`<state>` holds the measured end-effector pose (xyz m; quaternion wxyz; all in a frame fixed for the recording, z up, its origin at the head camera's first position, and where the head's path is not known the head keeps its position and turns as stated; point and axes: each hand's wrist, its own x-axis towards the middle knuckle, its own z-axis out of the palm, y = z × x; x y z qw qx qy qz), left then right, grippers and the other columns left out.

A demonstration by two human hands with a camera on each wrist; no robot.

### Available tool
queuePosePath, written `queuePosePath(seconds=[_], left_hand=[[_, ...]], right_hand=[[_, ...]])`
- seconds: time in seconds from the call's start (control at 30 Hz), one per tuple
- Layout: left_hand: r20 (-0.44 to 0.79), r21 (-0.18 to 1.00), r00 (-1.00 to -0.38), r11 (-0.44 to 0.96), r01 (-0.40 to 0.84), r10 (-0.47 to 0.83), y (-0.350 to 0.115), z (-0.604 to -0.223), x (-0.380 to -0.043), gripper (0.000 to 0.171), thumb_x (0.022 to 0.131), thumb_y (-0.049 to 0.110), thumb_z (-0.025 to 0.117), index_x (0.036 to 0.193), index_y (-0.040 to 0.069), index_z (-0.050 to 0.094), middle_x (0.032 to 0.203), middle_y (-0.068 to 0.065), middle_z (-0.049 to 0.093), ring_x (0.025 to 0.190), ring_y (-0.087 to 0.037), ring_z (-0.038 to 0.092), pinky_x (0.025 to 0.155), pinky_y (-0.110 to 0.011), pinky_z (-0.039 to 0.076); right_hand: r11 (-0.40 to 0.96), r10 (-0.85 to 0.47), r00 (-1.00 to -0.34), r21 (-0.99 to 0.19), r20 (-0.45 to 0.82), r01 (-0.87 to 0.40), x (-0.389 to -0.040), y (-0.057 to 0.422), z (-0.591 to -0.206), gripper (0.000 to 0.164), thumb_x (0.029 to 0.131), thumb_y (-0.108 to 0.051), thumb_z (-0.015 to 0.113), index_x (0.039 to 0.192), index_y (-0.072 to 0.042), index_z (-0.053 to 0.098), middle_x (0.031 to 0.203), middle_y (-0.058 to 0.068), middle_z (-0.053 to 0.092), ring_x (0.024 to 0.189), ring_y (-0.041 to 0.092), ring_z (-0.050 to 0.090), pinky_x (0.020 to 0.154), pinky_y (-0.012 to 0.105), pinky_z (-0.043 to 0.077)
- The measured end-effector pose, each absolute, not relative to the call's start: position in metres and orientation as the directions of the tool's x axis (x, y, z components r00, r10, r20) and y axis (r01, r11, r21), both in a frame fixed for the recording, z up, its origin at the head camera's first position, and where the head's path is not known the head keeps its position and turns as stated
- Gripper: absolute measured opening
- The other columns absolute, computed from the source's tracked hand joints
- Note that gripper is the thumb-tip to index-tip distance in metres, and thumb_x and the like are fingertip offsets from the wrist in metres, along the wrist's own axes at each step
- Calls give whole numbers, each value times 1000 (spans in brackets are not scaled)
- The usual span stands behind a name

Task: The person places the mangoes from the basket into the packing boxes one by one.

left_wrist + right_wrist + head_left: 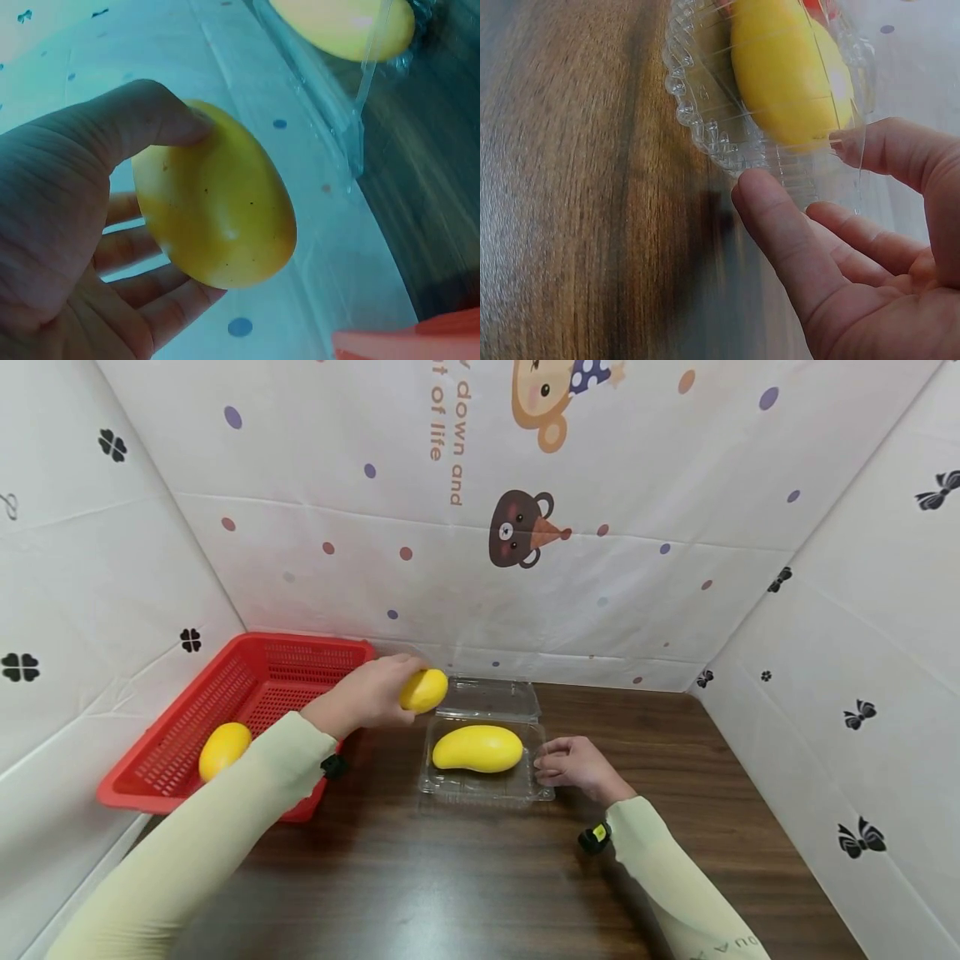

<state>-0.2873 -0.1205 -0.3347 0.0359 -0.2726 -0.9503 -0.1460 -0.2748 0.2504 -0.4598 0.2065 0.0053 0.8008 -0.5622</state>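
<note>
My left hand (375, 689) grips a smooth yellow oval fruit (424, 691) with small dark specks, raised beside a clear plastic clamshell container (480, 795). In the left wrist view, the thumb presses on one side of the fruit (225, 202) and the fingers curl behind it. A long, curved yellow mango (478, 749) lies in the container, whose lid (487, 696) is folded back toward the wall. With thumb and fingertips, my right hand (576, 767) holds the container's right edge. The right wrist view shows these fingertips right at the clear rim (697, 127), close to the mango (787, 75).
A red perforated basket (161, 727) stands at the left, with another yellow fruit (225, 750) inside it, partly behind my left sleeve. Printed white sheets (600, 610) line the back and both sides of the dark wooden table (480, 877).
</note>
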Motion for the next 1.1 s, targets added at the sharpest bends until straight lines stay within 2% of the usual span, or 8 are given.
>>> queuePosePath(seconds=[0.33,0.93,1.1], left_hand=[[122,263,-777,734,626,618,-102,-346,-279,67,78,23,86,137,8,57,118,-7,63,95,-22,59,84,-38,56],[31,308,-709,668,677,705,-68,-370,-267,67,82,20,83,141,9,54,128,-4,61,105,-19,59,96,-39,54],[4,302,-702,668,680,712,-61,-377,-265,68,84,21,83,144,11,53,134,-3,59,110,-18,58,103,-38,52]], right_hand=[[355,-237,-912,-904,-334,239,-275,250,-461,45,97,-10,68,135,10,55,122,27,70,103,30,74,87,42,62],[359,-229,-914,-902,-336,241,-273,248,-459,45,97,-10,69,135,10,56,121,27,70,102,31,74,87,43,62],[365,-230,-912,-899,-338,241,-274,250,-459,44,97,-11,69,135,9,56,120,25,71,101,29,75,87,42,62]])
